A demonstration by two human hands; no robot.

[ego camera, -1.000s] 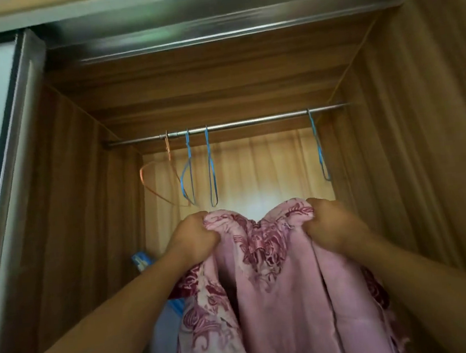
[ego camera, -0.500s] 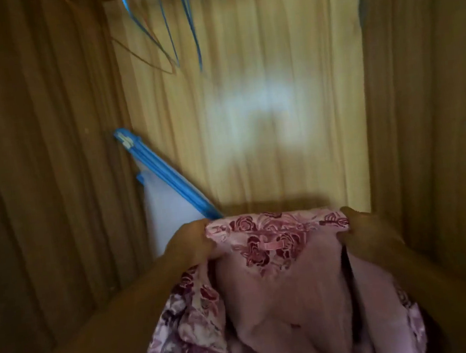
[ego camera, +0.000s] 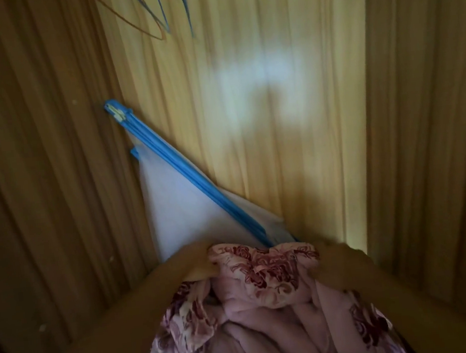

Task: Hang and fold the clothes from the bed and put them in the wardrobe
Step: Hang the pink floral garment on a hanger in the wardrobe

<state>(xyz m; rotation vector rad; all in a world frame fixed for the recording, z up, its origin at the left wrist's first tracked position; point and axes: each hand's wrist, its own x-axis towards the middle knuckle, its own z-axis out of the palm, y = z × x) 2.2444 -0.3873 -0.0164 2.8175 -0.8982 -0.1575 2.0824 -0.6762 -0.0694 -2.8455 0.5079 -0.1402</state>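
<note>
My left hand (ego camera: 196, 263) grips the top edge of the pink rose-printed cloth garment (ego camera: 268, 294), fingers curled over the hem with the thumb on top. My right hand (ego camera: 345, 263) sits at the other end of that edge, but it is too blurred for me to tell how its fingers lie. The garment hangs bunched between my forearms, low inside the wooden wardrobe (ego camera: 280, 142), just in front of a flat white fabric bag with a blue zip border (ego camera: 183, 211) that leans in the back left corner.

The thin blue wire hangers (ego camera: 185, 10) are well above, and none is in the garment, so I judge the hanging is not yet done.

The risks as I see them: the loose folds could drop in a crumpled heap on the wardrobe floor if I let go here. The soft cloth could slide out on the right side if that grip is weak. The hem might also catch on the bag's zip edge, which it nearly touches, and drag the bag over.
</note>
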